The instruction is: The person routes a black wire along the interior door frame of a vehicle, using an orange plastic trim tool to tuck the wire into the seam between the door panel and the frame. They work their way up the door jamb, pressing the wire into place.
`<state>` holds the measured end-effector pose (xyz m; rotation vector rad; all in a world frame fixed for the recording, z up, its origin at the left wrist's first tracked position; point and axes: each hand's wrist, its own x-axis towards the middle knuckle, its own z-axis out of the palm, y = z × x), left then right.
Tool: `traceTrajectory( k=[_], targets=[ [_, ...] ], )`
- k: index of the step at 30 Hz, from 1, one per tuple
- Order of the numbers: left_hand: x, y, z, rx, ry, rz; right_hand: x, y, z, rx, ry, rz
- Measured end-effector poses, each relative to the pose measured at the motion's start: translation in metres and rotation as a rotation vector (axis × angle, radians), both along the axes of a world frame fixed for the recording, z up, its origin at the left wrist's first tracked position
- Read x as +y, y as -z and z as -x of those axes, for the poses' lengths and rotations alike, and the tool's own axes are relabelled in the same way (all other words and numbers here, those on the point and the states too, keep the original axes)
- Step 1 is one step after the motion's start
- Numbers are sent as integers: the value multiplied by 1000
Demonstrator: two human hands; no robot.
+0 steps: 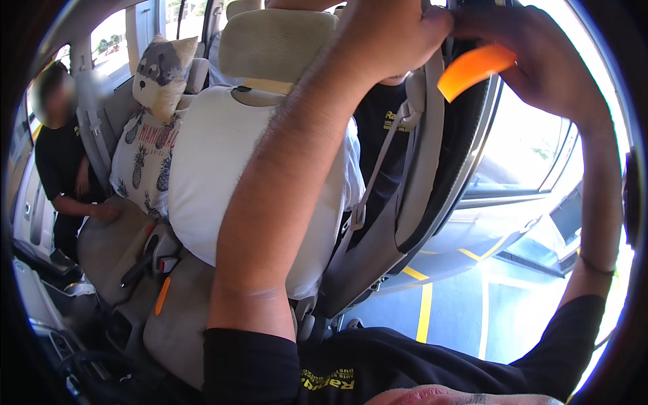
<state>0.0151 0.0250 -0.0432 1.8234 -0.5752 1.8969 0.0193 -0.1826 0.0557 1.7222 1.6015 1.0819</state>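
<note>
Both my arms are raised to the upper door opening of a car. My left hand [401,37] is at the top edge of the view, its fingers curled near the top of the beige pillar trim [424,145]; what they grip, if anything, is hidden. Close beside it, my right hand [550,67] is closed on a flat orange plastic pry tool [476,69], whose broad end points down and left toward the pillar. A second orange pry tool [162,297] lies on the front seat [182,331].
A white shirt covers the front seat's backrest [216,162]. A seat belt [385,158] hangs along the pillar. A dog-shaped cushion [165,77] rests by the other seat. One co-worker [61,155] stands at the far door; another person in black [381,135] is behind the seat.
</note>
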Motion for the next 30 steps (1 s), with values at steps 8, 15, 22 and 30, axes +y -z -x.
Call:
traceTrajectory(
  k=[8,15,22,30],
  targets=[
    [6,-2,4,-55,-28,-72,37,-5,56,-175,509,130],
    [-9,1,4,84,211,28,10,-3,27,-161,169,111],
    [1,-2,-8,-41,54,-26,-1,-39,5,17,-153,143],
    [1,1,-5,-106,43,-50,-20,-53,21,242,-395,76]
  ],
)
